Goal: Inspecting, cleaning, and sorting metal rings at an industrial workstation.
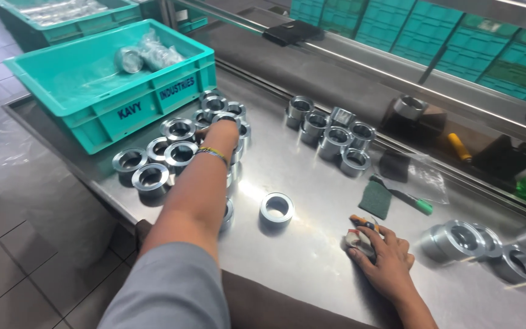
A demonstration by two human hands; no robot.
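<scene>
A shiny metal ring [225, 117] stands tilted at the left fingers' [214, 129] tips among flat-lying rings. A crumpled cloth [358, 240] lies under the right fingers [377, 239].

This is a factory or machining workshop. A brushed stainless-steel table [312, 256] carries dozens of identical machined, shiny metal rings [181, 152], laid out in batches. A teal plastic parts crate [92, 97] sits at the table's corner, with more bagged metal parts inside, and stacks of matching teal crates [458, 42] line the back. A green abrasive scouring pad [375, 199] lies among the rings, and the floor is grey tile [7, 256].
</scene>
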